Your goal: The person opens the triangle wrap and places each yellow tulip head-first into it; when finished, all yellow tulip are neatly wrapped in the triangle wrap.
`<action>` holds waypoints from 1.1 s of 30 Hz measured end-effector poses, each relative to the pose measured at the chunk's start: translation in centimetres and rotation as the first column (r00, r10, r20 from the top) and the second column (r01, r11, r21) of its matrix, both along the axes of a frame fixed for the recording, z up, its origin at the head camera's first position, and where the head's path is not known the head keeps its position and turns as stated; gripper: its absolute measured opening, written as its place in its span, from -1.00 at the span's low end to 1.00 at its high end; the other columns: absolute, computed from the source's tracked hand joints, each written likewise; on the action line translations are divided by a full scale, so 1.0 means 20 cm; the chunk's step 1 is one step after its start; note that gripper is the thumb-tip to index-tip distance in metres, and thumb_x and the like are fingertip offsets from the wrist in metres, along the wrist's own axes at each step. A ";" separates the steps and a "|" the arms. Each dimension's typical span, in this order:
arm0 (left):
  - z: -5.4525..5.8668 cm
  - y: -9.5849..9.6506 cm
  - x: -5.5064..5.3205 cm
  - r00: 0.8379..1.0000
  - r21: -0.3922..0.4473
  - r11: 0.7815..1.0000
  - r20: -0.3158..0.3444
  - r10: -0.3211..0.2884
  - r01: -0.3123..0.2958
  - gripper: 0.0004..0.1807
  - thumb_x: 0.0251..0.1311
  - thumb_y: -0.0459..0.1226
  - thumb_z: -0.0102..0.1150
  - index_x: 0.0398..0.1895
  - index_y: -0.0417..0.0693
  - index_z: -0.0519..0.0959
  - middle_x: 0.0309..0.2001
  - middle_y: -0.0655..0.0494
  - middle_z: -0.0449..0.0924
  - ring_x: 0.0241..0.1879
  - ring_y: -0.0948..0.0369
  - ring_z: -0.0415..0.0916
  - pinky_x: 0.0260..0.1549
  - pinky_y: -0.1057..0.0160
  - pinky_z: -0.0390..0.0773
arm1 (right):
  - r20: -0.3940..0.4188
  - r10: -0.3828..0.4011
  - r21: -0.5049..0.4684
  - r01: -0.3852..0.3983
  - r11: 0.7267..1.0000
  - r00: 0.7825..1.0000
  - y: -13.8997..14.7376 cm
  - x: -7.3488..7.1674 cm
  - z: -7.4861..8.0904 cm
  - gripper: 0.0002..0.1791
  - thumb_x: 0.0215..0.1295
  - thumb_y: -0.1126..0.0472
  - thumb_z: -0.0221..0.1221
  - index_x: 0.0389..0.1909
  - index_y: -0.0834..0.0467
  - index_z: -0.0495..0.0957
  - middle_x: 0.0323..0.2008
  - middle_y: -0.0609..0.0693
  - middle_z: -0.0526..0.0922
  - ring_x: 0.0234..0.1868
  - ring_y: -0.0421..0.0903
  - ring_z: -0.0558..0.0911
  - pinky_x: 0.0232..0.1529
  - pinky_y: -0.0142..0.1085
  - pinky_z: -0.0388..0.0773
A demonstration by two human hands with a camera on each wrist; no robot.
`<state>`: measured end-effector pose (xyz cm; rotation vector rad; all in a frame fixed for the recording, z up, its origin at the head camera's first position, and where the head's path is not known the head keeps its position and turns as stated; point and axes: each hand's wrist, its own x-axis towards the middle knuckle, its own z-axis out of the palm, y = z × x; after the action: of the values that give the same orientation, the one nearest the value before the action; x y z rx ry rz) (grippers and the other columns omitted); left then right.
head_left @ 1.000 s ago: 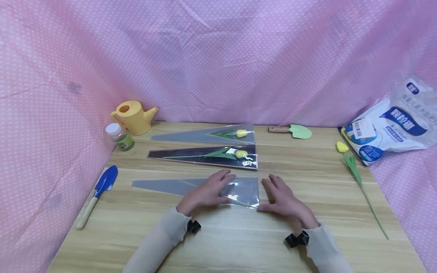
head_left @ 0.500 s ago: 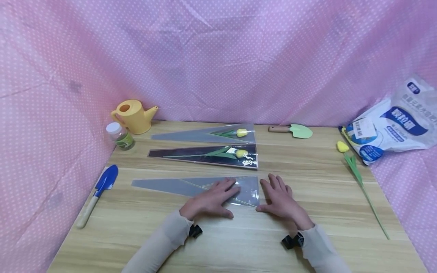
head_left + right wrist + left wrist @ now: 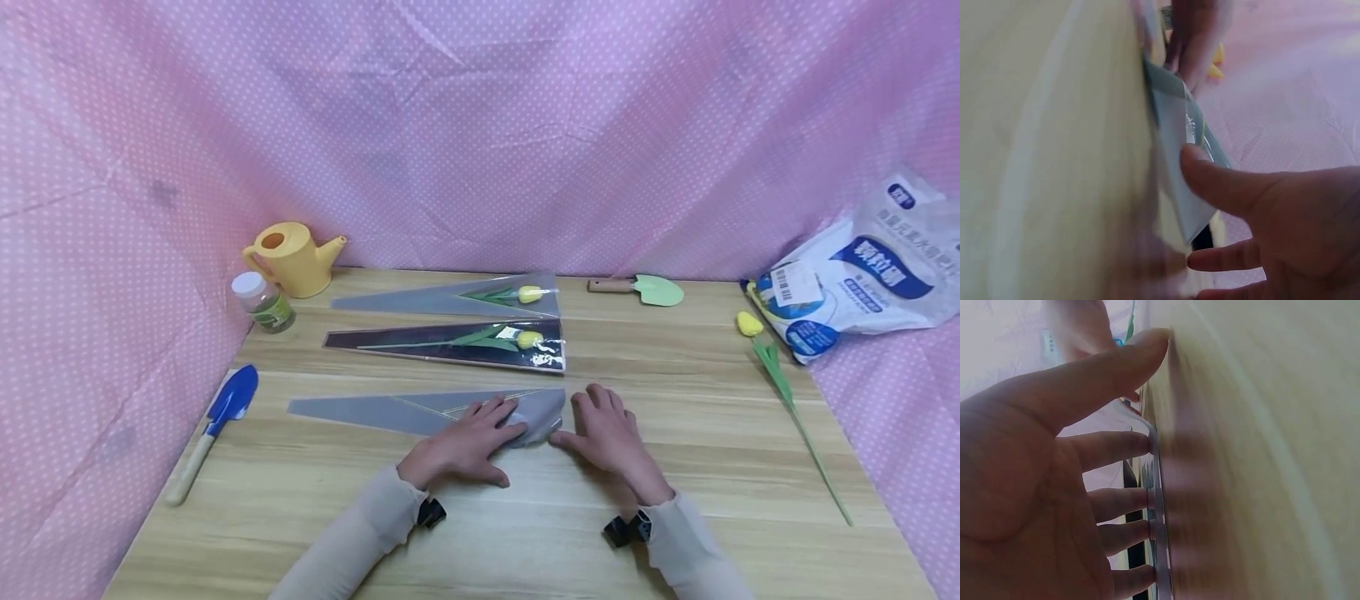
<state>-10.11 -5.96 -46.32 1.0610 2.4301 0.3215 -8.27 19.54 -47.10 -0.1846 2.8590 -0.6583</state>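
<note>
A flat, clear-and-grey tapered flower sleeve (image 3: 345, 408) with gold lines lies on the table, its wide end to the right. My left hand (image 3: 465, 446) rests on it near that end, fingers spread and fingertips pressing it down, thumb out over the wood. At the wide end is my right hand (image 3: 611, 433), fingers extended. Its thumb touches the near corner, where the film (image 3: 1172, 137) bends up off the table in the right wrist view. Behind lie a black-backed sleeve (image 3: 405, 339) and another grey sleeve (image 3: 397, 298), each with a yellow tulip inside.
A loose yellow tulip (image 3: 780, 379) lies at the right, near a white-and-blue bag (image 3: 862, 275). A green trowel (image 3: 656, 290) lies at the back. On the left are a yellow watering can (image 3: 296, 262), a white-capped jar (image 3: 266, 304) and a blue trowel (image 3: 234, 392).
My left hand has shifted slightly toward me, its thumb coming off the sleeve. My right hand has moved left, and the sleeve's near right corner has lifted and curled.
</note>
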 end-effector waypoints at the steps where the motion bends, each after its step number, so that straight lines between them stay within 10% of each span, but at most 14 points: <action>1: 0.00 0.00 0.00 1.000 0.002 1.000 -0.002 0.000 0.000 -0.08 0.16 0.12 0.33 0.55 0.17 0.19 0.65 0.00 -0.15 0.64 -0.02 -0.21 0.56 -0.12 -0.03 | 0.017 -0.004 -0.031 0.005 0.999 1.000 0.00 -0.01 0.01 -0.19 0.19 -0.25 0.31 0.26 0.25 0.46 0.35 0.34 0.34 0.34 0.34 0.32 0.21 0.33 0.35; 5: -0.01 0.00 -0.01 1.000 -0.002 1.000 -0.011 -0.001 0.001 -0.10 0.18 0.13 0.30 0.56 0.17 0.18 0.65 0.01 -0.16 0.64 -0.02 -0.21 0.56 -0.13 -0.03 | 0.136 0.033 -0.241 0.000 0.970 0.990 0.00 -0.03 0.04 -0.21 0.27 -0.22 0.26 0.33 0.24 0.41 0.35 0.30 0.39 0.32 0.27 0.38 0.28 0.23 0.38; 10: -0.02 0.01 -0.02 1.000 -0.001 1.000 0.000 0.013 -0.013 -0.11 0.18 0.13 0.29 0.55 0.20 0.18 0.65 0.04 -0.18 0.64 0.00 -0.23 0.57 -0.12 -0.06 | 0.323 0.118 -0.538 0.079 0.839 0.939 0.02 -0.05 0.06 -0.16 0.42 -0.08 0.15 0.54 0.19 0.05 0.45 0.35 0.25 0.42 0.31 0.35 0.35 0.18 0.39; 19: -0.02 0.04 -0.02 0.997 0.154 0.985 0.001 0.083 -0.082 -0.08 0.20 0.08 0.31 0.57 0.22 0.12 0.64 0.02 -0.12 0.62 -0.04 -0.12 0.52 -0.15 0.08 | 0.425 0.131 -0.717 0.244 0.653 0.896 0.01 -0.05 0.08 -0.19 0.59 -0.09 -0.14 0.58 0.09 -0.36 0.49 0.47 0.08 0.44 0.42 0.29 0.19 0.14 0.56; 22: 0.00 0.09 0.00 0.978 0.361 0.909 0.076 0.193 -0.207 -0.11 0.19 -0.04 0.35 0.56 0.13 0.15 0.56 -0.03 0.09 0.50 -0.04 0.17 0.40 -0.11 0.33 | 0.446 0.140 -0.747 0.281 0.603 0.884 0.01 -0.05 0.10 -0.22 0.61 -0.13 -0.26 0.57 0.09 -0.43 0.53 0.45 -0.02 0.48 0.44 0.19 0.20 0.17 0.54; 27: -0.01 0.21 0.03 0.899 0.584 0.685 0.322 0.298 -0.436 -0.18 0.15 -0.16 0.36 0.47 -0.09 0.24 0.31 -0.09 0.41 0.17 0.04 0.48 0.08 0.19 0.58 | 0.459 0.128 -0.752 0.308 0.582 0.879 0.01 -0.06 0.14 -0.21 0.59 -0.23 -0.38 0.58 0.07 -0.44 0.56 0.38 -0.04 0.52 0.39 0.14 0.31 0.19 0.43; 33: -0.07 0.30 0.03 0.865 0.631 0.591 0.366 0.344 -0.503 -0.29 0.11 -0.13 0.39 0.32 -0.11 0.35 0.16 -0.06 0.48 0.05 0.07 0.52 -0.06 0.27 0.60 | 0.440 0.143 -0.789 0.306 0.533 0.886 -0.03 -0.06 0.17 -0.22 0.57 -0.26 -0.44 0.57 0.10 -0.36 0.53 0.41 0.01 0.50 0.43 0.17 0.24 0.09 0.54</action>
<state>-9.52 0.04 -47.66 0.6078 2.3569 1.5731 -9.53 18.86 -43.76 -0.0067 1.8564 -1.8122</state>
